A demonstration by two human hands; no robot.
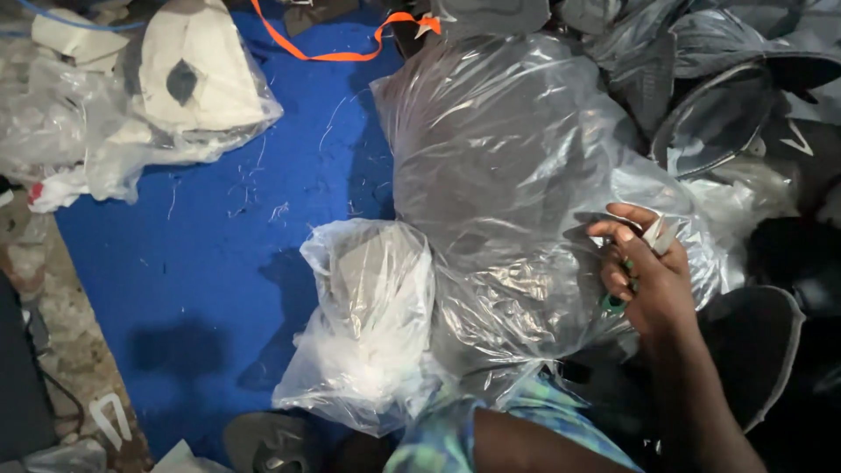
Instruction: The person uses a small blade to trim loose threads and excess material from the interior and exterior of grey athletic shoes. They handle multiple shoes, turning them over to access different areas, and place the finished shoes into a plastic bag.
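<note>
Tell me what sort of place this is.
Probably a small shoe-making or stitching workshop, worked at floor level: clear plastic bags stuffed with cut grey pieces, a blue mat strewn with thread scraps, and orange strap.

Large plastic bag [517,175] at centre on the mat [210,289], smaller bag [368,324] just left and nearer. Right hand [644,280] against the large bag's right side. Another bag [184,88] far left; strap [333,48] behind.
</note>
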